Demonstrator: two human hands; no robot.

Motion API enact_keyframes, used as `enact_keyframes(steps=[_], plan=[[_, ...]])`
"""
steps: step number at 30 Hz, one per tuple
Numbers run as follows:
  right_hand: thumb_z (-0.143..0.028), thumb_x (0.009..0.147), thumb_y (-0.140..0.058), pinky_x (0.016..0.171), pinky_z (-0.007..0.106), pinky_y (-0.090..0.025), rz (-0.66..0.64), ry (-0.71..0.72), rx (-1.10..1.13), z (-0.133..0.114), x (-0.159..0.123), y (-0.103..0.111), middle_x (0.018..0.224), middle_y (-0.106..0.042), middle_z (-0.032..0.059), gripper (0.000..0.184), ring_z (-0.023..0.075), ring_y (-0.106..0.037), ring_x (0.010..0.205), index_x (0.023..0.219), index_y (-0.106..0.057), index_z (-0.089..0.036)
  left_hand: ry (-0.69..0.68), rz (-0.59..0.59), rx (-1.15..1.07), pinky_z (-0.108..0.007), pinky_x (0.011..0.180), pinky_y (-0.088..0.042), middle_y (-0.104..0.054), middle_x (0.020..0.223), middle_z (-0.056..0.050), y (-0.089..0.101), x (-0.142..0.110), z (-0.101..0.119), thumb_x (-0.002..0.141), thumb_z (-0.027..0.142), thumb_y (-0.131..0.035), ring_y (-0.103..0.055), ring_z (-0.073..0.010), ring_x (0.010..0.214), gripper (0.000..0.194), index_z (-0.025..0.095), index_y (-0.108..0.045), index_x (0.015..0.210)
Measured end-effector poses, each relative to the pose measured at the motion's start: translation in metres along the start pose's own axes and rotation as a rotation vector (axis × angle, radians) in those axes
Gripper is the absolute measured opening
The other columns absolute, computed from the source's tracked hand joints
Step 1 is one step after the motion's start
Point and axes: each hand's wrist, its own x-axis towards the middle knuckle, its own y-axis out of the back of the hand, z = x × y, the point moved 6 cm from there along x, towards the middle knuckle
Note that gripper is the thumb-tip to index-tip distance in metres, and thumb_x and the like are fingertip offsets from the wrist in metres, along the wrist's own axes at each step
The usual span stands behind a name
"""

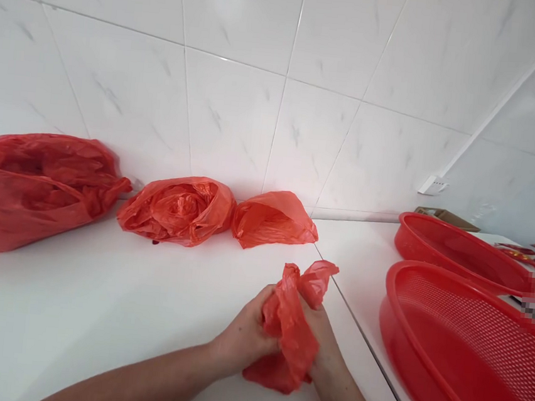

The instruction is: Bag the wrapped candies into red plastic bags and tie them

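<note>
Head view, hands clasping crinkled plastic bag, rounded mesh basket

Left hand and right hand grip crumpled red bag over white surface — along tiled wall: big bag, rounder bag, flatter bag, all red. Right side — near basket, meshed, far basket behind, both red; white socket on wall.

indoor work area, kitchen or shop unclear: tiled wall, white tabletop, wall socket, mesh basket.
</note>
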Motion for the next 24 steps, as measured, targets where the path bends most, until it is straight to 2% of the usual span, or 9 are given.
enact_keyframes(steps=[2, 5, 8, 10, 13, 16, 20, 22, 24], plan=[[-0.04, 0.079, -0.064, 0.054, 0.026, -0.045, -0.017, -0.038, 0.124, 0.002, 0.002, 0.001, 0.06, -0.053, -0.0021, 0.023, 0.0123, -0.049, 0.055, 0.066, -0.056, -0.022, -0.037, 0.133, 0.016, -0.031, 0.072, -0.048, -0.067, 0.083, -0.005, 0.015, 0.003, -0.002, 0.071, 0.026, -0.07, -0.061, -0.0212, 0.077, 0.013, 0.018, -0.064, 0.079], [-0.04, 0.08, -0.063, 0.056, 0.026, -0.045, 0.039, 0.023, 0.28, -0.009, 0.01, 0.019, 0.056, -0.047, -0.0042, 0.026, 0.0117, -0.048, 0.054, 0.064, -0.051, -0.023, -0.017, 0.262, -0.132, -0.031, 0.069, -0.048, -0.066, 0.076, -0.003, 0.036, 0.01, -0.001, 0.074, 0.026, -0.064, -0.061, -0.0191, 0.071, 0.01, 0.017, -0.06, 0.073], [-0.042, 0.079, -0.063, 0.073, 0.033, -0.049, 0.071, 0.078, 0.341, -0.019, 0.017, 0.035, 0.073, -0.059, -0.0028, 0.02, 0.0177, -0.06, 0.081, 0.071, -0.055, -0.026, 0.052, 0.373, -0.294, -0.032, 0.065, -0.049, -0.065, 0.072, -0.004, 0.048, 0.013, -0.002, 0.069, 0.02, -0.064, -0.061, -0.0197, 0.068, 0.009, 0.017, -0.058, 0.074], [-0.044, 0.079, -0.062, 0.083, 0.038, -0.048, 0.061, 0.085, 0.331, -0.022, 0.018, 0.037, 0.083, -0.064, -0.0029, 0.018, 0.0195, -0.059, 0.096, 0.074, -0.058, -0.028, 0.099, 0.393, -0.342, -0.032, 0.062, -0.048, -0.064, 0.07, -0.004, 0.047, 0.013, -0.005, 0.067, 0.016, -0.062, -0.061, -0.0198, 0.065, 0.009, 0.017, -0.057, 0.075], [-0.043, 0.08, -0.063, 0.085, 0.036, -0.046, 0.021, 0.073, 0.344, -0.019, 0.014, 0.028, 0.071, -0.059, -0.0045, 0.016, 0.0155, -0.06, 0.08, 0.075, -0.058, -0.028, 0.127, 0.374, -0.378, -0.029, 0.057, -0.046, -0.059, 0.06, -0.001, 0.042, 0.012, -0.011, 0.066, 0.013, -0.059, -0.057, -0.0169, 0.058, 0.009, 0.018, -0.052, 0.066], [-0.039, 0.081, -0.063, 0.072, 0.029, -0.048, -0.046, 0.01, 0.406, -0.009, 0.009, 0.011, 0.053, -0.038, -0.0075, 0.018, 0.009, -0.046, 0.053, 0.072, -0.055, -0.025, 0.131, 0.373, -0.412, -0.023, 0.048, -0.039, -0.045, 0.048, 0.005, 0.04, 0.011, -0.019, 0.061, 0.009, -0.056, -0.045, -0.0104, 0.046, 0.021, 0.02, -0.039, 0.056], [-0.039, 0.082, -0.062, 0.051, 0.02, -0.039, -0.088, -0.074, 0.408, 0.006, 0.007, -0.002, 0.051, -0.025, -0.0089, 0.024, 0.0058, -0.03, 0.044, 0.069, -0.051, -0.021, 0.196, 0.381, -0.402, -0.02, 0.041, -0.028, -0.033, 0.044, 0.008, 0.038, 0.01, -0.029, 0.058, 0.007, -0.054, -0.03, -0.0058, 0.039, 0.029, 0.021, -0.029, 0.054], [-0.041, 0.084, -0.059, 0.052, 0.02, -0.04, -0.09, -0.06, 0.357, 0.006, 0.008, -0.001, 0.051, -0.027, -0.0089, 0.026, 0.0057, -0.032, 0.045, 0.069, -0.051, -0.021, 0.21, 0.379, -0.395, -0.019, 0.04, -0.026, -0.031, 0.044, 0.009, 0.036, 0.01, -0.031, 0.056, 0.007, -0.053, -0.028, -0.0056, 0.039, 0.03, 0.021, -0.027, 0.054], [-0.043, 0.083, -0.06, 0.062, 0.024, -0.045, -0.099, 0.03, 0.199, -0.003, 0.008, 0.006, 0.056, -0.04, -0.0072, 0.022, 0.0079, -0.046, 0.054, 0.077, -0.055, -0.022, 0.215, 0.386, -0.386, -0.019, 0.04, -0.024, -0.029, 0.044, 0.009, 0.037, 0.01, -0.031, 0.055, 0.007, -0.052, -0.026, -0.0052, 0.038, 0.03, 0.021, -0.025, 0.053]])
